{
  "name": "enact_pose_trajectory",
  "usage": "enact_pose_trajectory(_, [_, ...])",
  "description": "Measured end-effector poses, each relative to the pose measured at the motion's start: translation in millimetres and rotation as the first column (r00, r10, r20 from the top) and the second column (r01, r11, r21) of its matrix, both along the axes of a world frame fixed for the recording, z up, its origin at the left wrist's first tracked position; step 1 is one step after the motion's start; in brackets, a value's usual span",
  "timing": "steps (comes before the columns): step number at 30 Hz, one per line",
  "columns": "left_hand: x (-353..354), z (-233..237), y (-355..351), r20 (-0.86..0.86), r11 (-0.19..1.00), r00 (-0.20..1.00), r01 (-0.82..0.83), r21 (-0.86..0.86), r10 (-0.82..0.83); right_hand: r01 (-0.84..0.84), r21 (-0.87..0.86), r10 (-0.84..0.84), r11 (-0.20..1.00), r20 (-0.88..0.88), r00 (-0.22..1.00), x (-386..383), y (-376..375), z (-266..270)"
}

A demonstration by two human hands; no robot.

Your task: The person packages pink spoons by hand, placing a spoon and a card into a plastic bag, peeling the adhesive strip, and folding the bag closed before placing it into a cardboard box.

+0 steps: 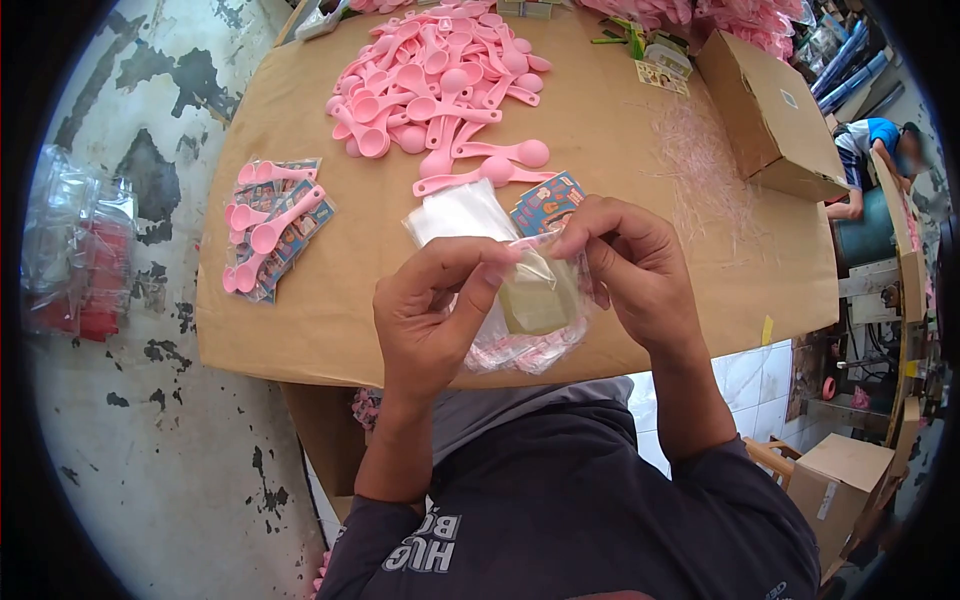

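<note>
My left hand [435,300] and my right hand [635,265] are raised over the near edge of the table, each pinching the top of a small clear plastic bag [537,268]. A pale yellow-green square piece [535,308] shows at the bag, and I cannot tell whether it is inside or behind it. Beneath my hands lie clear packets with pink bits [530,352]. A stack of clear plastic bags [462,212] is just beyond my left fingers. Printed blue cards [552,200] lie beyond my right fingers, partly covered by that hand.
Pink scoop spoons [440,70] form a large heap at the far side. Several spoons lie on packed cards [275,225] at the left. A cardboard box [768,120] stands at the right, beside clear shredded strips [700,170]. Another person [875,150] is farther right.
</note>
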State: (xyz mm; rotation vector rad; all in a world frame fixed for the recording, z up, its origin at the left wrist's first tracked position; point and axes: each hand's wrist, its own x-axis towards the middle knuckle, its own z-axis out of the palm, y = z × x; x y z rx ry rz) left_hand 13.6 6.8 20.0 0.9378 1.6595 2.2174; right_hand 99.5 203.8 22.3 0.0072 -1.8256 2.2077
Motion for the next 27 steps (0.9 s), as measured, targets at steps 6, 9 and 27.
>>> enact_pose_trajectory(6, [-4,-3,-3,-0.096,1.0,0.995,0.024,-0.01,-0.025,0.004,0.005,-0.004,1.0,-0.017,1.0,1,-1,8])
enact_pose_trajectory(9, [-6,-7,-4,-0.079,0.998,0.996,0.047,0.044,-0.044,-0.018,0.031,0.019,0.999,-0.03,0.999,1,0,9])
enact_pose_trajectory(27, [-1,3,-21,0.165,0.982,0.975,0.165,-0.088,-0.149,0.163,0.153,-0.146,0.975,-0.12,0.982,-1,-26,9])
